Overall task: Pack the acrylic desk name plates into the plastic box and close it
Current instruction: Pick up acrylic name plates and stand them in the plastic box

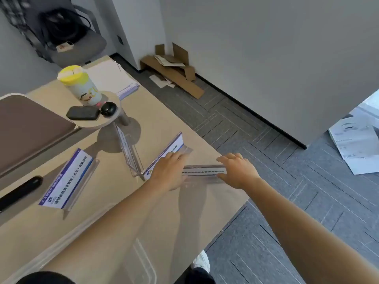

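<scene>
Both my hands hold one acrylic name plate (204, 172) by its ends, near the table's right edge. My left hand (169, 173) grips its left end and my right hand (239, 171) grips its right end. Just behind my left hand stands a second name plate (170, 150) with a blue and white card. A third name plate (128, 149) stands edge-on further left. Another name plate (67, 179) stands at the left of the table. The clear plastic box (131, 261) lies near the table's front edge, partly hidden under my left forearm.
A small round shelf (106, 119) carries a yellow-lidded cup (81, 86), a black case (83, 113) and a black mouse (108, 108). Papers (113, 78) lie at the far end. A black object (19, 191) lies far left. The table edge (225, 224) drops to carpet on the right.
</scene>
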### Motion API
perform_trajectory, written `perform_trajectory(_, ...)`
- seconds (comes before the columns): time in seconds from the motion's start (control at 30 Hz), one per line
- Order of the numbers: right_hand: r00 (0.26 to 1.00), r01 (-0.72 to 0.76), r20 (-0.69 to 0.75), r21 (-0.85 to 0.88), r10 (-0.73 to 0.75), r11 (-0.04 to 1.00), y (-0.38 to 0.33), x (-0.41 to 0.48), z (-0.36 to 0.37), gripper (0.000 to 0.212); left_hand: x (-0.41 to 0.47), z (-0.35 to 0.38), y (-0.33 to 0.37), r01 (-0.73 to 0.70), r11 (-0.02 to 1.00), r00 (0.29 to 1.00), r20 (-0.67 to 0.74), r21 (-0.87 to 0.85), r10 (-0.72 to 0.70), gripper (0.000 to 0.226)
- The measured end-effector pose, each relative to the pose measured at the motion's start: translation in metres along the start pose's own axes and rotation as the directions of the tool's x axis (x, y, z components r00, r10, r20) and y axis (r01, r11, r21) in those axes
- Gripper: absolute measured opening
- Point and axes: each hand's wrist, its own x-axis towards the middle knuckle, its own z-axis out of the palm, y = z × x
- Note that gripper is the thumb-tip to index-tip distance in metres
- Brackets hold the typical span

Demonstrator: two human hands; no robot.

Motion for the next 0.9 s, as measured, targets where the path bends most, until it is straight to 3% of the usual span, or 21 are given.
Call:
perform_trajectory(0.17,0.997,-0.044,0.058,0.051,0.041,0.998,0.008,0.015,0.014,0.024,0.023,0.013,0.018,-0.032,0.99,0.994,0.106,0.135,0.017,0.029)
perform_trajectory(0.23,0.998,-0.046,0.045,0.033,0.044,0.998,0.01,0.016,0.014,0.023,0.023,0.01,0.024,-0.03,0.988,0.993,0.113,0.151,0.012,0.017)
perform_trajectory(0.33,0.999,-0.041,0.012,0.076,0.04,0.996,0.014,0.007,0.001,0.021,0.015,0.0,0.024,-0.086,0.981,0.995,0.064,0.172,0.076,0.024)
perform_trajectory(0.4,0.996,-0.041,-0.066,0.25,0.06,0.967,0.016,-0.002,-0.018,0.019,0.004,-0.012,0.022,-0.1,0.984,0.994,-0.033,0.151,0.106,0.026)
perform_trajectory(0.53,0.967,0.002,-0.212,0.565,0.143,0.825,-0.015,-0.019,-0.064,0.04,-0.038,-0.057,0.015,-0.033,0.998,0.993,-0.112,-0.053,0.027,0.016)
perform_trajectory(0.63,0.951,0.086,-0.247,0.788,0.185,0.609,-0.07,-0.031,-0.081,0.063,-0.081,-0.084,-0.004,0.031,0.988,0.972,-0.225,-0.153,-0.065,0.019)
perform_trajectory(0.73,0.983,0.095,-0.158,0.866,0.089,0.491,-0.135,-0.038,-0.083,0.078,-0.133,-0.097,-0.028,0.059,0.974,0.933,-0.334,-0.217,-0.131,0.02)
perform_trajectory(0.9,0.985,0.155,-0.172,0.898,0.004,0.413,-0.255,-0.064,-0.085,0.067,-0.237,-0.103,-0.077,0.136,0.931,0.877,-0.397,-0.339,-0.272,0.017)
